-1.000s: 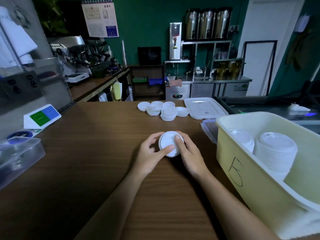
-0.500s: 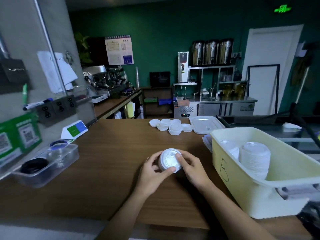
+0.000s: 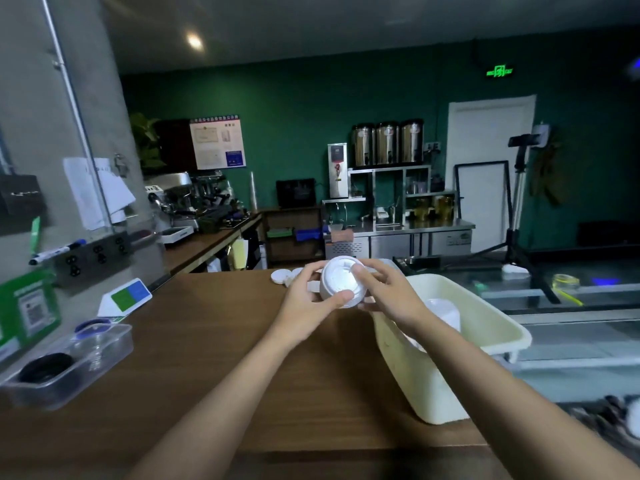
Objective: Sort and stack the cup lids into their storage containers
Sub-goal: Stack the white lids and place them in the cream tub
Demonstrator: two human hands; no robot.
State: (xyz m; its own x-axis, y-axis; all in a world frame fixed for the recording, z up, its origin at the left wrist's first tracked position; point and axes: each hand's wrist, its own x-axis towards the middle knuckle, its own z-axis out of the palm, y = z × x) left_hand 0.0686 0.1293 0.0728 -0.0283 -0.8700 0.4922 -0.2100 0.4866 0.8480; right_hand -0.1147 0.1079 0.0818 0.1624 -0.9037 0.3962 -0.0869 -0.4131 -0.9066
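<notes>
White plastic front and centre: a short stack of lids (image 3: 339,280) is up in the air between both hands, clear of the wooden counter (image 3: 207,348). The left hand (image 3: 304,308) cups it from the left and below, fingers curled round the far side, thumb (image 3: 341,296) pressed on the near rim. The right hand (image 3: 389,296) closes in from the right, one fingertip (image 3: 358,270) planted on the top face and the other fingers wrapped under the right edge. So both hands are grasping that one stack, which sits squeezed between them at fingertip level, ahead of both palms.

Orientation now: the round top face is tipped toward the camera, its raised moulding just readable. Being round, it has no long side across the face. Its short stacking axis leans up and back toward the viewer, with the bottom of the stack pointing away and down toward the counter's far end.

Just to the right and below sits the pale yellow bin (image 3: 446,386), resting at the counter's right edge, and the right wrist crosses over its near-left corner. Inside it a stacked column of lids (image 3: 445,311) shows white behind the right forearm. Beyond the left hand's knuckles, loose lids (image 3: 280,275) lie on the far part of the counter, partly hidden by the hands.

Over on the left edge of the counter, a clear plastic box (image 3: 74,368) holds something dark and round, and a green and blue card (image 3: 127,295) stands propped near the wall.
</notes>
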